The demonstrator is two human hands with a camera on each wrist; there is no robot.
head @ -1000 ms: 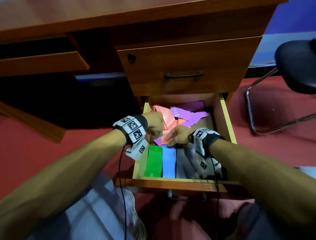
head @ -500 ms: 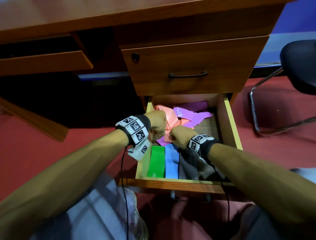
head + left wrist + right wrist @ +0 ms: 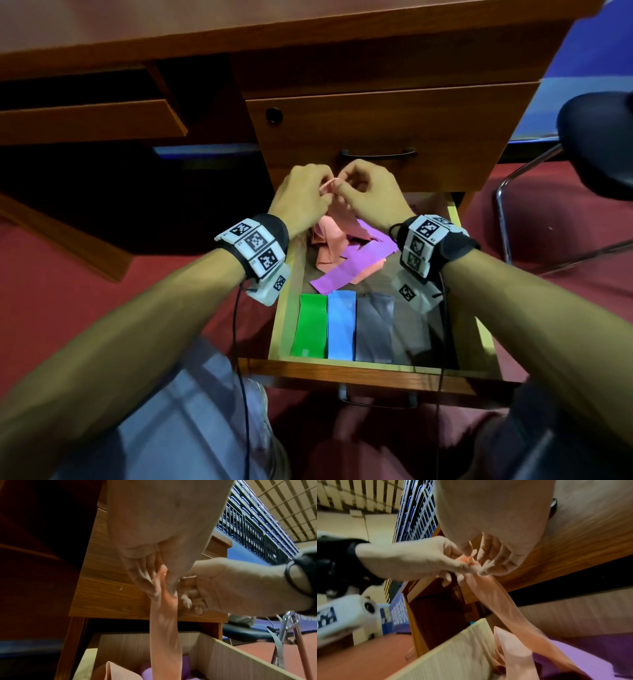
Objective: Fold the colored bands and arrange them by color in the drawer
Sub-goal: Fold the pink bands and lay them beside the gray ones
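Note:
Both hands are raised above the open drawer (image 3: pixel 479 329), close together. My left hand (image 3: pixel 305 195) and right hand (image 3: pixel 366 195) pinch the top end of a pink band (image 3: pixel 329 236), which hangs down into the drawer's back; in the left wrist view the pink band (image 3: pixel 163 635) trails from the fingertips, and the right wrist view shows the pink band (image 3: pixel 505 604) stretched the same way. More pink and purple bands (image 3: pixel 356 260) lie loose in a heap behind. Folded green (image 3: pixel 310 325), blue (image 3: pixel 340 325) and grey (image 3: pixel 373 329) bands lie side by side at the drawer's front.
A shut drawer (image 3: pixel 394 137) with a dark handle (image 3: pixel 378 154) is right behind my hands. A black chair (image 3: pixel 596 137) on a metal frame stands to the right. Red carpet (image 3: pixel 68 274) surrounds the desk. Cables hang from both wristbands.
Both hands have risen from the loose heap in the drawer, lifting the pink band's end up in front of the shut drawer.

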